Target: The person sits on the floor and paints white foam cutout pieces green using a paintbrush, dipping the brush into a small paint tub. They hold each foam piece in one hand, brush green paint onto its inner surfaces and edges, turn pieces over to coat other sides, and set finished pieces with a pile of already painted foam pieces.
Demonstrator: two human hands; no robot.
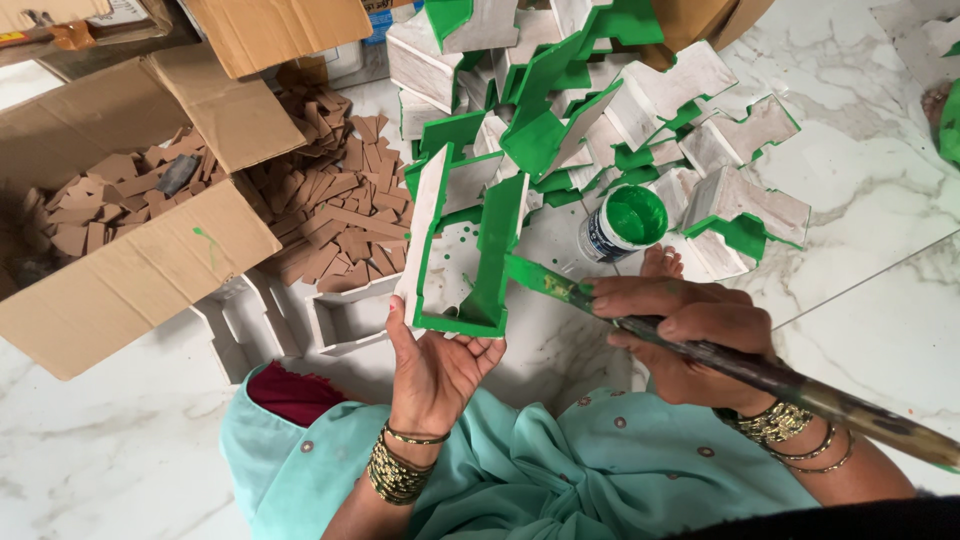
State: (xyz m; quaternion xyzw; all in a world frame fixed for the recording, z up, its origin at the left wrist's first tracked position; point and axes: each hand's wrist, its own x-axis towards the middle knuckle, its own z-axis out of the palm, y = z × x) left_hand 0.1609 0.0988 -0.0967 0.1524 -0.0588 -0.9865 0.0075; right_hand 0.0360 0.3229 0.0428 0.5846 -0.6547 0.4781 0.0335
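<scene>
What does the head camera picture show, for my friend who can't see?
A person's left hand holds up a white frame piece with green-painted edges, while the right hand brushes it with a long paintbrush. An open pot of green paint and painted pieces lie on the marble floor.

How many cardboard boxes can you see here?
2: a big open box of brown pieces at left, and another box at the top, only its flaps showing. More may lie out of frame.
</scene>
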